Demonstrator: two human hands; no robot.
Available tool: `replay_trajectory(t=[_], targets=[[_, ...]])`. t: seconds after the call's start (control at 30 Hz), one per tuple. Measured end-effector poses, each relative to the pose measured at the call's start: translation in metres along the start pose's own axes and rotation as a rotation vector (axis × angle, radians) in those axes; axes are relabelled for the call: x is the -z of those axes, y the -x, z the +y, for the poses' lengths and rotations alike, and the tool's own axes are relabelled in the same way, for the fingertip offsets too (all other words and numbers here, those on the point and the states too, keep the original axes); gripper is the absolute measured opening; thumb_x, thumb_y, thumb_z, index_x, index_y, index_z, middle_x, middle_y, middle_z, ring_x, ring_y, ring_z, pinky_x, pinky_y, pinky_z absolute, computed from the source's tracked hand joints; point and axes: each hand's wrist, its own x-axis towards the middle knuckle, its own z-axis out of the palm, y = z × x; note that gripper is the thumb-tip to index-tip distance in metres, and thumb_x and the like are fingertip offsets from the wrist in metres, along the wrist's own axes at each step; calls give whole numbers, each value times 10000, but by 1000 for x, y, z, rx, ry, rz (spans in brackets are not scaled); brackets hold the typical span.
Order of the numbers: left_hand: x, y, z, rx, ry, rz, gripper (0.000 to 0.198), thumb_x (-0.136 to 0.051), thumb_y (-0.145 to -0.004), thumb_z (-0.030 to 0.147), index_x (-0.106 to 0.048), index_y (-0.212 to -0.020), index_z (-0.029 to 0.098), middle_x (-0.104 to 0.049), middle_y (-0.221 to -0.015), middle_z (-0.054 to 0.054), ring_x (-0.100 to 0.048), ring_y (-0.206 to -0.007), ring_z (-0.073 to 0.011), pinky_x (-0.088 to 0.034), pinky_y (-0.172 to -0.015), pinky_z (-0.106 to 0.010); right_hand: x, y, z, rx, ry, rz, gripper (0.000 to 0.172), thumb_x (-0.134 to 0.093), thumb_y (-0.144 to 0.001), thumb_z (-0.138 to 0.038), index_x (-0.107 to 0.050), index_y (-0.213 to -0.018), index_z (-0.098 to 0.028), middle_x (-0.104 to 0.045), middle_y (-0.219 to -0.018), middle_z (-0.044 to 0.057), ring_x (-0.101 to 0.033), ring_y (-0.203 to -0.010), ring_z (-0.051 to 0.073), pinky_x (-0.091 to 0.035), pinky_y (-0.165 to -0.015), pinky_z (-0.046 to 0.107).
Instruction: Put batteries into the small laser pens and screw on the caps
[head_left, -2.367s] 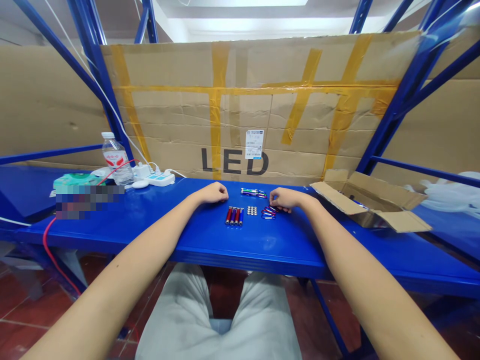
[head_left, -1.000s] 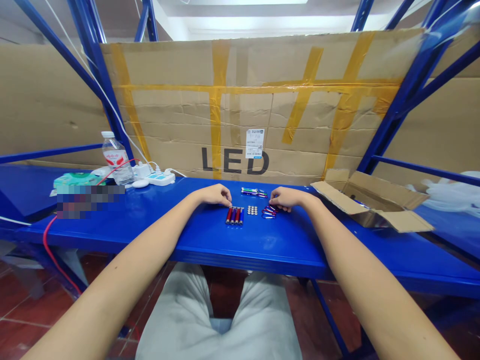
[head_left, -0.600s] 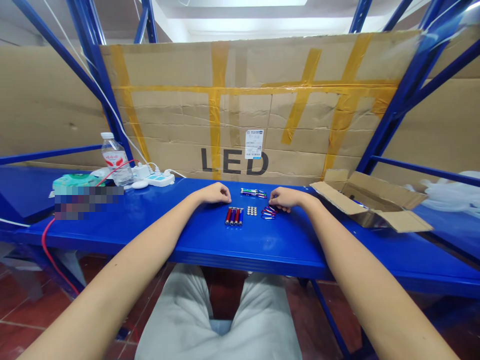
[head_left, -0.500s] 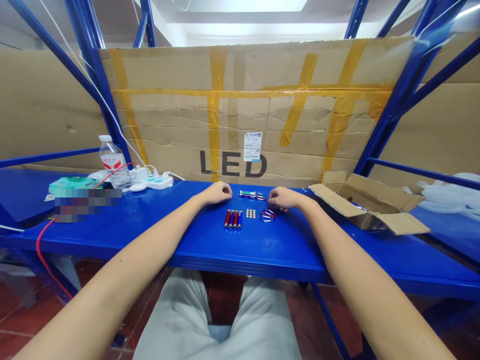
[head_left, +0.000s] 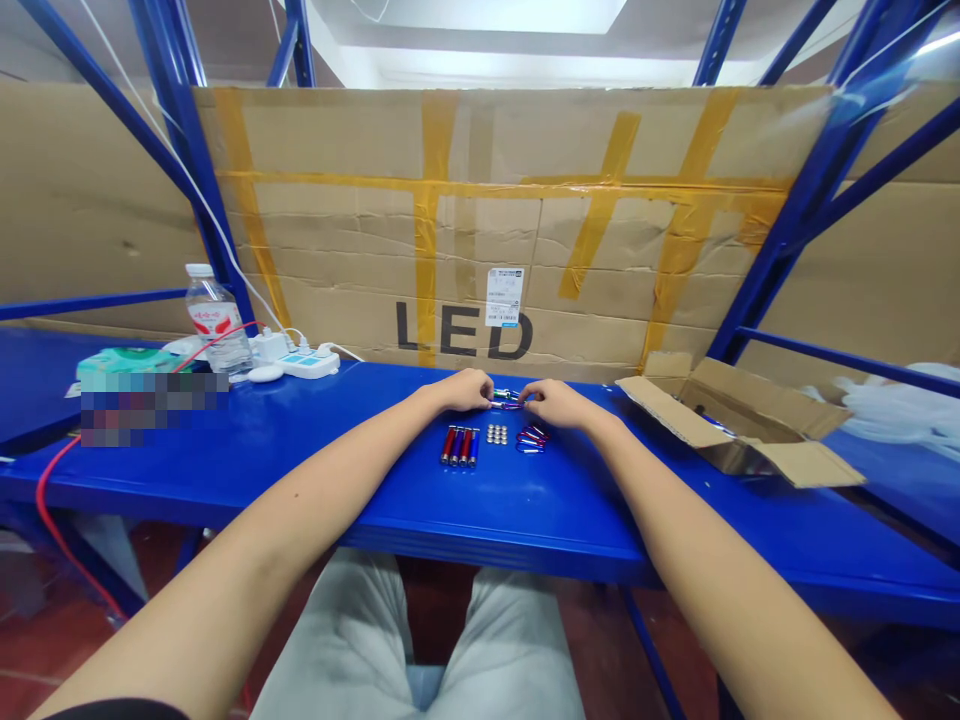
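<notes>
On the blue table point(head_left: 360, 470) lie a row of small red and blue flashlight tubes point(head_left: 459, 445), a cluster of silver button cells point(head_left: 496, 433) and a heap of coloured carabiner clips point(head_left: 531, 438). Behind them lie several assembled mini flashlights point(head_left: 505, 398). My left hand point(head_left: 465, 389) and my right hand point(head_left: 551, 402) have come together over these flashlights, fingers curled and pinching at them from either side. How much each hand grips is too small to tell.
An open cardboard box point(head_left: 739, 415) sits at the right. At the left stand a water bottle point(head_left: 214, 320), a white power strip point(head_left: 304, 362) with cables and a green packet point(head_left: 124, 362). A taped cardboard sheet marked LED point(head_left: 487, 220) walls the back.
Both hands left their resting spots beside the parts and moved inward and back to the assembled flashlights. The camera tilted slightly.
</notes>
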Motion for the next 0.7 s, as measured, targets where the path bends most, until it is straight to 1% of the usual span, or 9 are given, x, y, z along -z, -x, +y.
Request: replay_trajectory(t=[0.07, 0.13, 0.2, 0.27, 0.3, 0.37, 0.5, 0.6, 0.7], targets=[[0, 6, -1, 1, 11, 22, 151, -643, -737, 233, -679, -861, 156, -695, -844, -51, -600, -776, -176, -407, -674, -259, -3, -2, -1, -11, -19, 30, 304, -556, -860, -190, -669, -1137, -138, -713, -974, 95, -635, -854, 187, -454, -783, 250], [0, 10, 2, -38, 23, 75, 164, -609, -776, 245, -647, -908, 156, -685, -879, -57, -594, -795, -181, -412, -690, -268, -6, -4, -3, -3, -70, 93, 377, -595, -866, -239, -616, -1226, -127, -679, -1123, 133, -631, -954, 205, -461, -851, 271], [0, 14, 8, -91, 37, 150, 163, -563, -813, 225, -610, -954, 158, -675, -933, -65, -590, -836, -187, -420, -727, -281, -9, -6, -5, 46, -154, 159, 433, -618, -862, -256, -579, -1274, -128, -611, -1268, 160, -606, -1063, 220, -451, -924, 294], [2, 16, 17, -144, 52, 213, 166, -520, -842, 202, -578, -992, 162, -665, -970, -70, -585, -872, -191, -425, -764, -294, -11, -7, -8, 127, -268, 183, 410, -608, -867, -239, -582, -1263, -132, -587, -1312, 154, -583, -1120, 220, -438, -965, 308], [3, 18, 22, -178, 60, 229, 169, -509, -856, 205, -566, -1010, 164, -661, -976, -71, -584, -882, -192, -426, -776, -299, -11, -7, -9, 155, -336, 177, 371, -593, -875, -227, -595, -1231, -126, -611, -1278, 146, -588, -1109, 216, -444, -960, 312], [6, 21, 32, -255, 89, 239, 181, -469, -885, 191, -549, -1046, 169, -657, -996, -70, -590, -909, -189, -425, -796, -299, -10, -7, -12, 165, -488, 144, 267, -557, -890, -203, -620, -1131, -105, -675, -1139, 132, -619, -1020, 198, -475, -911, 312], [10, 25, 43, -297, 73, 220, 187, -448, -924, 224, -546, -1079, 183, -667, -1025, -72, -604, -940, -191, -420, -811, -293, -7, -3, -13, 82, -773, 70, 107, -561, -897, -200, -602, -942, -112, -692, -876, 84, -649, -821, 155, -526, -815, 293], [12, 26, 43, -259, -20, 245, 192, -448, -941, 282, -557, -1071, 193, -674, -1016, -78, -610, -922, -207, -410, -790, -295, -5, 0, -11, 31, -912, -32, 137, -616, -884, -268, -579, -883, -136, -661, -772, 61, -656, -743, 152, -553, -765, 300], [13, 26, 39, -217, -107, 254, 215, -446, -950, 348, -568, -1055, 206, -681, -991, -75, -616, -890, -217, -397, -744, -288, -4, 1, -9, 5, -984, -88, 159, -627, -881, -292, -567, -866, -145, -631, -725, 49, -630, -650, 134, -555, -656, 268]])
